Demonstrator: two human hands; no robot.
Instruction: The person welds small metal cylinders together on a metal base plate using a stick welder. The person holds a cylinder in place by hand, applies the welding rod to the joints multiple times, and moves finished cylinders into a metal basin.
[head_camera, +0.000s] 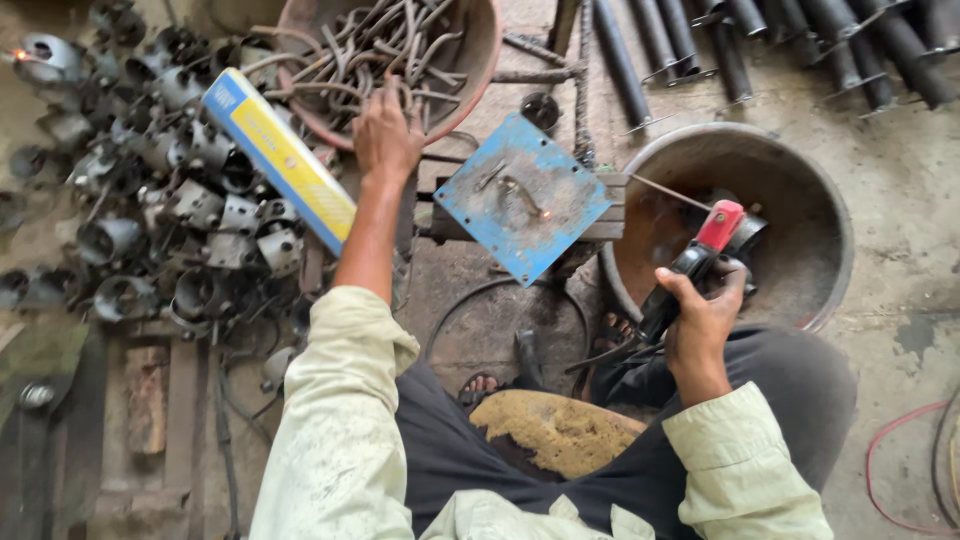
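At top centre the left hand (385, 135) reaches open-fingered into a reddish bowl (480, 55) of bent rods (385, 45), while the right hand (700, 325) grips an electrode holder (700, 255) over a grey basin (800, 190) at right.

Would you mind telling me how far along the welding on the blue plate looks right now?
Done: a small metal piece lies on the blue plate, with a weld spot glowing beside it. In hand: the right hand holds the electrode holder, while the left hand reaches into the pan of bent rods. Left: many rods remain in that pan.
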